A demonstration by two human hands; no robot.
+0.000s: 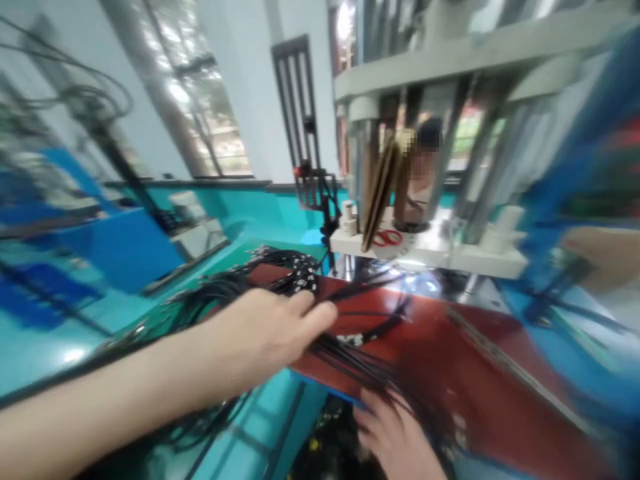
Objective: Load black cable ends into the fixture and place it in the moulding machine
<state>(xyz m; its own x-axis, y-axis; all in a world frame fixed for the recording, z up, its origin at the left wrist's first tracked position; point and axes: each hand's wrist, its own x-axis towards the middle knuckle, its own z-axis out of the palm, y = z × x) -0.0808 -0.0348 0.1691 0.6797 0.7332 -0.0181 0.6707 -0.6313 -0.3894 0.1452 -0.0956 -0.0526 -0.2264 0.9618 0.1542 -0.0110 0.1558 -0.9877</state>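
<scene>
A pale machine (465,61) has red scissors (389,238) lying on its base (425,255), with brown boards (379,193) leaning upright just beside them. Behind the machine shows a blurred person (419,179); left of it, a black slotted rack (306,100), then a window (213,100) and, farther out, a blue panel (120,247).

Straight into a factory workshop: a bulky off-white metal machine (450,65) with upright columns looms behind a flat reddish-brown surface (425,347), and thin black cables (350,360) sprawl across it in bundles!

The left hand (275,330) curls, farther forward than the right hand (393,430)
</scene>
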